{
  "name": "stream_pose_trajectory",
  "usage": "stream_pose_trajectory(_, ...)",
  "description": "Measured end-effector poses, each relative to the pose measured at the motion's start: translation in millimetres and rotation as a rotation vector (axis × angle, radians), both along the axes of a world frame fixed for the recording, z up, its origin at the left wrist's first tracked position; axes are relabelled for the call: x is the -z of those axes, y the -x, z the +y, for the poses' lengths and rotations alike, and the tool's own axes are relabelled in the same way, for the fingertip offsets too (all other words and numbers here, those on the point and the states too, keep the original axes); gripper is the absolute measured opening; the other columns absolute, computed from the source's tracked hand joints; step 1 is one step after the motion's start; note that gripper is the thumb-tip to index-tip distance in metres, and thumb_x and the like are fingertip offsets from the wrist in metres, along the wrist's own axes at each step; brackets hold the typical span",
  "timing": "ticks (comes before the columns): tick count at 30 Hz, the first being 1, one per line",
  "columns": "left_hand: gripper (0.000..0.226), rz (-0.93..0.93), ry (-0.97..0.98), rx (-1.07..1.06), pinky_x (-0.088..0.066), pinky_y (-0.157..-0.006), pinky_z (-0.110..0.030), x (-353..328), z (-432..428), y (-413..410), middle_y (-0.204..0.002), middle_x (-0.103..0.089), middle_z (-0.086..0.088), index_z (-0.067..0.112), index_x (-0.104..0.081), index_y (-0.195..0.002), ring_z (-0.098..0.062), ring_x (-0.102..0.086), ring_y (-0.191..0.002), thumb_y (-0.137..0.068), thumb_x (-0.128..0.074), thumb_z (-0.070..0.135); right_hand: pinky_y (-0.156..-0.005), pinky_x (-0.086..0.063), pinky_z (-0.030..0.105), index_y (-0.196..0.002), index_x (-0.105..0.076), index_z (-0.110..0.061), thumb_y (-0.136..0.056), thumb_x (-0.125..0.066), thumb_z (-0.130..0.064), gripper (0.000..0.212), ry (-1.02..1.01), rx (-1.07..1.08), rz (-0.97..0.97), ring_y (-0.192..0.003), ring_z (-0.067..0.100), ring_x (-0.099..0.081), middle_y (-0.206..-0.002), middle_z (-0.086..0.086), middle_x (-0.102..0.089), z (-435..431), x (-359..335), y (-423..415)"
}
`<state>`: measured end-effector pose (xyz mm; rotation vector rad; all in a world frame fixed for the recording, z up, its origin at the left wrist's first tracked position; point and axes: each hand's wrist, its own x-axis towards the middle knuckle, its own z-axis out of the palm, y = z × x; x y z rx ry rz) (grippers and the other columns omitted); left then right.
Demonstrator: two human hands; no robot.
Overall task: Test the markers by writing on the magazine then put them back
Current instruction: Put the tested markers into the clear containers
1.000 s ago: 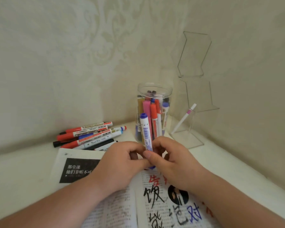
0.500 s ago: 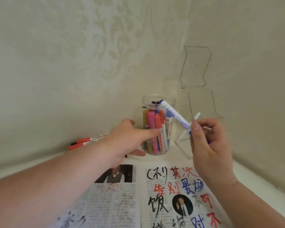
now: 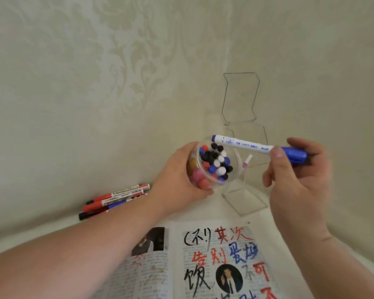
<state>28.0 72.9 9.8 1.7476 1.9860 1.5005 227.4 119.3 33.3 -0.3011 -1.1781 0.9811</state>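
Observation:
My left hand (image 3: 177,175) grips a clear plastic jar (image 3: 234,169), tilted so its mouth faces me, packed with several markers whose coloured ends show. My right hand (image 3: 298,175) pinches a blue-capped white marker (image 3: 246,145) by its cap end; it lies nearly level, its far end just above the jar's rim. An open magazine (image 3: 160,275) lies below on the white table, its right page covered in black, red and blue handwritten characters.
Several loose red, blue and black markers (image 3: 115,199) lie on the table by the wall at the left. A clear acrylic stand (image 3: 242,197) holding a thin pen (image 3: 246,161) is in the corner behind the jar. Walls close in at the back and right.
My left hand has taken hold of the jar and tilted its mouth toward me. My right hand has lowered the blue marker to nearly level, near the jar's rim.

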Motion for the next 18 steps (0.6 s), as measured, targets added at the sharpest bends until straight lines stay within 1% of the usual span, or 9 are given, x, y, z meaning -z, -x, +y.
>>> stream_pose_trajectory(1, 0.103, 0.088, 0.013, 0.015, -0.052, -0.1, -0.032, 1, -4, 4, -0.133, -0.056, 0.014, 0.04, -0.04, -0.14, -0.008, -0.058, -0.122, -0.055, -0.096, 0.033, -0.047, -0.038, 0.021, -0.104, -0.052, -0.025, -0.1, -0.06, -0.003, 0.024, -0.044, 0.009, -0.011, -0.049, 0.005, -0.047, -0.07, -0.013, -0.059, 1, -4, -3)
stream_pose_trajectory(2, 0.106, 0.133, 0.032, 0.031, -0.051, -0.102, -0.036, 3, -10, 5, -0.136, -0.054, 0.015, 0.039, -0.037, -0.144, -0.008, -0.056, -0.125, -0.056, -0.095, 0.035, -0.051, -0.04, 0.019, -0.104, -0.053, -0.027, -0.097, -0.065, -0.007, 0.024, -0.104, 0.022, -0.035, -0.052, 0.005, -0.049, -0.077, -0.012, -0.059, 1, -7, -4)
stream_pose_trajectory(4, 0.109, 0.135, 0.075, 0.05, -0.05, -0.104, -0.031, 5, -22, 4, -0.135, -0.053, 0.021, 0.042, -0.031, -0.147, -0.001, -0.055, -0.122, -0.059, -0.095, 0.034, -0.058, -0.045, 0.019, -0.103, -0.054, -0.034, -0.091, -0.069, -0.018, 0.025, -0.258, 0.092, -0.126, -0.06, 0.009, -0.053, -0.085, -0.01, -0.056, -1, -9, -5)
stream_pose_trajectory(6, 0.107, 0.121, 0.087, 0.062, -0.05, -0.1, -0.021, 7, -34, 3, -0.131, -0.053, 0.023, 0.044, -0.029, -0.143, 0.005, -0.056, -0.118, -0.06, -0.095, 0.031, -0.058, -0.048, 0.023, -0.102, -0.054, -0.037, -0.09, -0.068, -0.018, 0.027, -0.415, 0.163, -0.238, -0.064, 0.017, -0.055, -0.087, -0.01, -0.056, -5, -5, 0)
stream_pose_trajectory(7, 0.103, 0.111, 0.076, 0.07, -0.049, -0.095, -0.014, 8, -38, 2, -0.128, -0.055, 0.024, 0.042, -0.031, -0.14, 0.008, -0.057, -0.116, -0.061, -0.095, 0.028, -0.056, -0.048, 0.026, -0.102, -0.056, -0.035, -0.09, -0.069, -0.014, 0.027, -0.485, 0.19, -0.284, -0.065, 0.02, -0.055, -0.086, -0.009, -0.055, -7, -2, 3)
stream_pose_trajectory(9, 0.096, 0.086, 0.038, 0.069, -0.045, -0.086, -0.005, 9, -44, 3, -0.12, -0.059, 0.022, 0.037, -0.037, -0.135, 0.012, -0.058, -0.109, -0.062, -0.096, 0.02, -0.055, -0.048, 0.032, -0.107, -0.061, -0.019, -0.09, -0.069, -0.005, 0.024, -0.62, 0.237, -0.356, -0.065, 0.022, -0.054, -0.086, -0.001, -0.057, -8, 2, 8)
stream_pose_trajectory(12, 0.095, 0.056, 0.008, 0.063, -0.044, -0.084, -0.004, 9, -46, 7, -0.117, -0.062, 0.02, 0.027, -0.042, -0.136, 0.01, -0.06, -0.106, -0.06, -0.097, 0.014, -0.056, -0.049, 0.038, -0.11, -0.068, 0.001, -0.09, -0.071, 0.0, 0.021, -0.804, 0.383, -0.478, -0.068, 0.019, -0.052, -0.09, 0.011, -0.06, -7, 3, 9)
stream_pose_trajectory(15, 0.095, 0.039, -0.007, 0.055, -0.048, -0.084, -0.008, 10, -47, 9, -0.115, -0.064, 0.021, 0.031, -0.044, -0.135, 0.005, -0.063, -0.107, -0.058, -0.098, 0.018, -0.058, -0.049, 0.042, -0.114, -0.073, 0.002, -0.093, -0.069, -0.001, 0.022, -0.902, 0.468, -0.53, -0.074, 0.029, -0.059, -0.097, 0.017, -0.064, -10, 3, 8)
stream_pose_trajectory(18, 0.083, 0.033, -0.031, 0.019, -0.051, -0.081, -0.012, 12, -46, 6, -0.108, -0.066, 0.023, 0.036, -0.049, -0.123, 0.001, -0.065, -0.103, -0.058, -0.099, 0.023, -0.066, -0.053, 0.043, -0.121, -0.069, 0.003, -0.094, -0.068, 0.001, 0.027, -0.955, 0.444, -0.525, -0.082, 0.033, -0.065, -0.102, 0.017, -0.069, -14, 3, 7)
